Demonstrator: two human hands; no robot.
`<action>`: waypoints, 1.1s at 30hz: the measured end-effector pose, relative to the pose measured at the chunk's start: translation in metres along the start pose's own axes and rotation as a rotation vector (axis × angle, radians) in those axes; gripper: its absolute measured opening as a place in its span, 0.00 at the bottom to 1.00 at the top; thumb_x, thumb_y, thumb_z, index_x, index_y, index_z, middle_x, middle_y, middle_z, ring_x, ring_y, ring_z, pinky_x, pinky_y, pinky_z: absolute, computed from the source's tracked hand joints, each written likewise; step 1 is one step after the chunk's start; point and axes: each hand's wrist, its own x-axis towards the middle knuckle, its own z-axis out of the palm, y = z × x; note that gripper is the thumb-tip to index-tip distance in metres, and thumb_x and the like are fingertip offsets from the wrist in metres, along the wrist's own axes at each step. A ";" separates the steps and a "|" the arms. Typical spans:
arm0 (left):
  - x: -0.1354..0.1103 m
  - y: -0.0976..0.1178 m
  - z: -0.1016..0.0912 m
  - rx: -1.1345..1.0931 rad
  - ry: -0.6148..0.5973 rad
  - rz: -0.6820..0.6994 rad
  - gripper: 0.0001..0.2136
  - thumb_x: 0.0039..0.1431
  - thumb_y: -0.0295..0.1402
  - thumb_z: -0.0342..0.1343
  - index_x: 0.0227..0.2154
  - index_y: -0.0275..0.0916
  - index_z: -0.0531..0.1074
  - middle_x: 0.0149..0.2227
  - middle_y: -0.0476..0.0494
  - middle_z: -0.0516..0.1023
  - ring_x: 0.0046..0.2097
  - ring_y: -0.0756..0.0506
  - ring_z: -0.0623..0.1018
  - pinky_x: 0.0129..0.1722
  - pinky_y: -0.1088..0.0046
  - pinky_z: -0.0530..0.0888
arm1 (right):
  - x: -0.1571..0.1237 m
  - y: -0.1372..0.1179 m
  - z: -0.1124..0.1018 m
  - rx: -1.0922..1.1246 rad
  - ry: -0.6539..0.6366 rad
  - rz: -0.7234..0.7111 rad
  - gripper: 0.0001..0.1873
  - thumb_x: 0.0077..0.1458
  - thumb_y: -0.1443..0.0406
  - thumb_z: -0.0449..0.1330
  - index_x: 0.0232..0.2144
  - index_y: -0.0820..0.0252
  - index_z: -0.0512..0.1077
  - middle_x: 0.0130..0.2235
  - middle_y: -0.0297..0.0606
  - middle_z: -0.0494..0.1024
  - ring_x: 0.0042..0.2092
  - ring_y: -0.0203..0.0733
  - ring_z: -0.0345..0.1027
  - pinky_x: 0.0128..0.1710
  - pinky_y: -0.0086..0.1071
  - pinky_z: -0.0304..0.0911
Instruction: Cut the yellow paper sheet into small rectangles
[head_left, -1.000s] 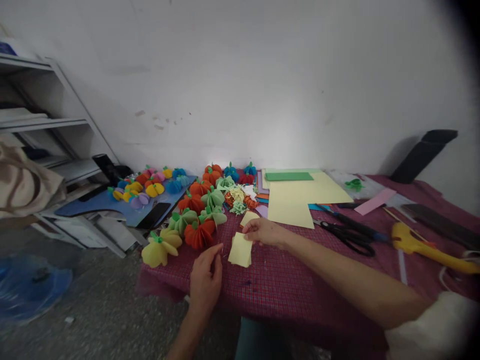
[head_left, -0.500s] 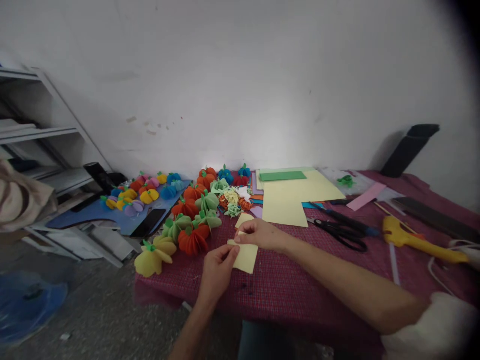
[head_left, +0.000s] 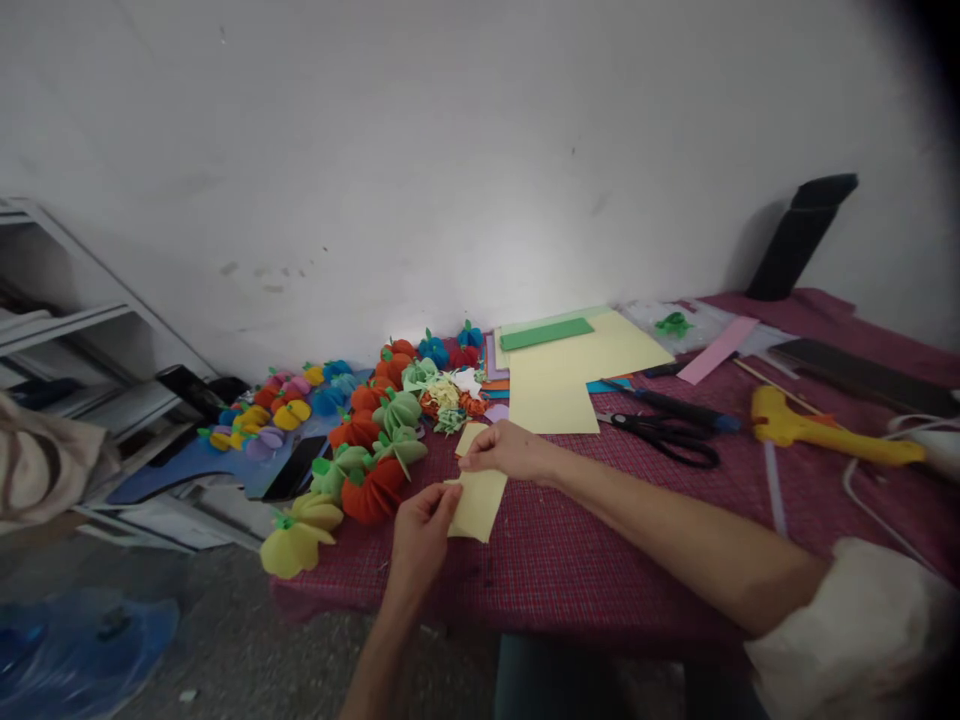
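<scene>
Between my two hands is a small pale yellow paper piece [head_left: 480,508], held above the near part of the cloth-covered table. My left hand [head_left: 421,530] pinches its left edge between thumb and finger. Closed on its top edge is my right hand [head_left: 504,452], reaching in from the right. Just behind the right fingertips another small yellow paper piece [head_left: 470,438] lies on the cloth. Orange, green and yellow paper pumpkins, among them a large orange pumpkin [head_left: 375,490], stand close to the left hand.
Behind the hands lie a large yellow sheet [head_left: 555,395], a green strip [head_left: 546,334] and a heap of paper scraps [head_left: 450,398]. To the right are black-handled scissors [head_left: 667,438], a yellow glue gun [head_left: 825,430] and a pink strip [head_left: 718,350]. Small pumpkins cover a blue board [head_left: 161,478] at left.
The view has tilted, so the table's right side sits higher. Both hands still hold the yellow paper piece. The right hand has shifted slightly along its top edge.
</scene>
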 end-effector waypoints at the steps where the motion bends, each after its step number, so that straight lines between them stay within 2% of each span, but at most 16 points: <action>1: 0.000 0.001 0.000 0.004 0.000 -0.007 0.14 0.49 0.41 0.53 0.29 0.34 0.74 0.22 0.52 0.71 0.24 0.53 0.66 0.23 0.81 0.61 | 0.000 -0.001 -0.001 0.007 -0.003 0.003 0.13 0.38 0.58 0.61 0.19 0.65 0.71 0.18 0.31 0.67 0.21 0.29 0.56 0.19 0.24 0.50; 5: -0.002 0.005 -0.005 0.065 0.030 -0.007 0.13 0.47 0.41 0.55 0.21 0.33 0.71 0.18 0.52 0.69 0.22 0.54 0.65 0.22 0.81 0.60 | 0.000 -0.006 -0.006 0.069 0.012 0.040 0.12 0.37 0.59 0.62 0.18 0.65 0.71 0.17 0.30 0.67 0.19 0.29 0.56 0.19 0.24 0.50; 8: -0.006 0.008 -0.010 0.098 0.054 0.005 0.14 0.46 0.41 0.56 0.17 0.33 0.70 0.19 0.49 0.71 0.24 0.52 0.68 0.27 0.79 0.63 | 0.000 -0.012 -0.015 0.127 0.028 0.036 0.13 0.37 0.59 0.62 0.19 0.65 0.71 0.18 0.31 0.69 0.20 0.29 0.58 0.20 0.24 0.52; 13: -0.011 0.012 -0.004 -0.045 0.151 -0.012 0.18 0.52 0.45 0.47 0.26 0.34 0.72 0.25 0.44 0.75 0.29 0.48 0.72 0.30 0.76 0.65 | -0.004 -0.027 -0.024 0.148 0.096 -0.027 0.14 0.38 0.57 0.62 0.21 0.64 0.72 0.21 0.35 0.72 0.23 0.32 0.62 0.23 0.26 0.56; 16: -0.011 0.017 0.011 -0.040 0.072 0.008 0.17 0.52 0.44 0.48 0.27 0.34 0.72 0.26 0.44 0.76 0.29 0.49 0.71 0.29 0.77 0.65 | -0.007 -0.034 -0.022 0.195 0.141 -0.032 0.15 0.38 0.57 0.63 0.23 0.64 0.72 0.23 0.37 0.73 0.24 0.33 0.64 0.24 0.27 0.57; 19: -0.009 0.025 0.023 -0.017 0.041 0.029 0.16 0.50 0.43 0.51 0.24 0.33 0.74 0.23 0.45 0.75 0.27 0.50 0.69 0.29 0.77 0.64 | -0.012 -0.039 -0.022 0.219 0.172 -0.039 0.17 0.39 0.55 0.62 0.24 0.64 0.72 0.25 0.38 0.74 0.25 0.34 0.64 0.25 0.27 0.58; 22: -0.008 0.036 0.028 -0.022 0.051 0.035 0.16 0.50 0.43 0.52 0.22 0.33 0.74 0.21 0.47 0.74 0.26 0.50 0.68 0.28 0.77 0.63 | -0.020 -0.040 -0.028 0.138 0.132 -0.012 0.18 0.40 0.53 0.60 0.25 0.65 0.73 0.25 0.39 0.74 0.24 0.33 0.62 0.23 0.26 0.55; 27: -0.011 0.043 0.031 -0.025 0.018 0.067 0.13 0.48 0.39 0.55 0.19 0.34 0.72 0.20 0.49 0.72 0.26 0.52 0.67 0.28 0.79 0.63 | -0.038 -0.034 -0.042 -0.006 0.033 -0.010 0.16 0.41 0.55 0.60 0.24 0.64 0.73 0.21 0.34 0.71 0.20 0.29 0.55 0.20 0.25 0.48; 29: -0.011 0.042 0.033 -0.079 0.023 0.057 0.11 0.46 0.39 0.56 0.20 0.34 0.71 0.20 0.51 0.71 0.25 0.53 0.67 0.26 0.80 0.63 | -0.044 -0.029 -0.044 0.003 0.029 -0.028 0.16 0.42 0.56 0.60 0.24 0.64 0.73 0.22 0.33 0.71 0.20 0.29 0.55 0.20 0.25 0.49; 33: -0.007 0.041 0.038 -0.262 0.072 0.015 0.15 0.47 0.42 0.55 0.35 0.36 0.70 0.24 0.50 0.72 0.26 0.52 0.69 0.26 0.79 0.65 | -0.052 -0.020 -0.038 0.035 0.051 0.000 0.16 0.41 0.55 0.59 0.23 0.65 0.73 0.22 0.33 0.71 0.21 0.30 0.57 0.21 0.25 0.50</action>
